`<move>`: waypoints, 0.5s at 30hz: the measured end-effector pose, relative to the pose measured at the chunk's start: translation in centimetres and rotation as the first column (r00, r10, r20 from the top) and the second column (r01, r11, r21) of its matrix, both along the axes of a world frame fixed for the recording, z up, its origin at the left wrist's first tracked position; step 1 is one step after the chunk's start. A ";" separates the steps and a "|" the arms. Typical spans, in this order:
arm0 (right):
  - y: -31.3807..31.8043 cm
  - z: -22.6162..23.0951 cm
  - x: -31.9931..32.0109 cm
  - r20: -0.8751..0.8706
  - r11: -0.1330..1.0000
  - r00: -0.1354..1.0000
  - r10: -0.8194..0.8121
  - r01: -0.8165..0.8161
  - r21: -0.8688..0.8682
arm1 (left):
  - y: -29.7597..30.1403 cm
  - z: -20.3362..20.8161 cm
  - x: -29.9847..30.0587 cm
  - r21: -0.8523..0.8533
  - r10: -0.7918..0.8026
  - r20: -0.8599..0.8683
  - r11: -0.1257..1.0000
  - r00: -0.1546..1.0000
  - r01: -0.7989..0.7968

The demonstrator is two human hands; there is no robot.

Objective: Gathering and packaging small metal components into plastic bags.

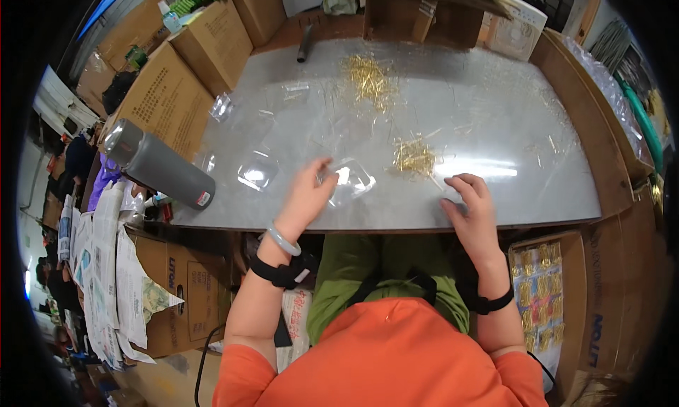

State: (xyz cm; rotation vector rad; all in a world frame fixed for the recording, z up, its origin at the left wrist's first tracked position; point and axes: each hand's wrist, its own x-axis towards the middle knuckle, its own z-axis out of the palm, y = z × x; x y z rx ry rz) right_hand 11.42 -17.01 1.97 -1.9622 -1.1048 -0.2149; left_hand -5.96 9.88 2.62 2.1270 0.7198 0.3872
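My left hand (305, 193) is over the front of the grey tabletop, thumb and forefinger apart. Right beside its fingertips lies a clear plastic box (356, 179); whether they touch it I cannot tell. My right hand (472, 214) rests near the table's front edge, its thumb and forefinger parted with nothing visible between them. Just beyond those fingers is a small pile of thin gold-coloured metal pins (415, 158). A larger heap of the same pins (369, 80) is spread farther back. Another clear plastic box (257, 171) sits to the left of my left hand.
A grey bottle (164, 165) leans over the table's left side. Cardboard boxes (212, 46) line the left, and an opened carton (396, 18) stands at the back. Below the right edge, a carton holds clear packs of gold pins (537, 287). A dark tube (305, 43) lies at the back.
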 end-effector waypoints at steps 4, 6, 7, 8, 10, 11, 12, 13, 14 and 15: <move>-3.0 -0.6 -3.6 -0.333 0.840 0.846 0.417 -0.499 -0.216 | -0.4 -2.0 -1.7 0.587 0.073 0.082 0.802 0.994 -0.107; -3.6 -3.3 -5.0 -0.420 0.704 0.777 0.469 -0.616 -0.353 | -1.9 -1.0 -1.7 0.595 0.074 0.090 0.795 0.993 -0.113; -3.8 -5.2 -5.6 -0.359 0.678 0.815 0.454 -0.578 -0.455 | -2.6 -0.3 -1.7 0.602 0.074 0.094 0.790 0.993 -0.116; -3.8 -7.4 -6.0 -0.276 0.675 0.848 0.452 -0.527 -0.516 | -3.0 0.0 -1.8 0.588 0.050 0.116 0.802 0.992 -0.109; -4.2 -10.1 -6.0 -0.201 0.643 0.858 0.474 -0.492 -0.586 | -3.8 0.2 -2.0 0.556 0.002 0.163 0.826 0.987 -0.094; -4.5 -10.8 -5.5 -0.213 0.614 0.841 0.498 -0.515 -0.598 | -4.2 0.4 -2.3 0.530 -0.008 0.187 0.843 0.982 -0.095; -4.8 -11.2 -5.0 -0.226 0.582 0.822 0.522 -0.538 -0.610 | -4.6 0.4 -2.8 0.502 -0.014 0.211 0.859 0.977 -0.096; -5.0 -11.5 -4.7 -0.218 0.594 0.847 0.484 -0.501 -0.630 | -4.9 0.3 -3.2 0.474 -0.022 0.234 0.876 0.972 -0.094; -5.3 -11.8 -4.4 -0.210 0.603 0.871 0.444 -0.463 -0.649 | -5.1 0.2 -3.6 0.500 -0.013 0.256 0.858 0.967 -0.121; -5.3 -11.7 -4.3 -0.202 0.609 0.893 0.403 -0.426 -0.669 | -5.2 0.1 -4.0 0.523 -0.003 0.275 0.839 0.961 -0.147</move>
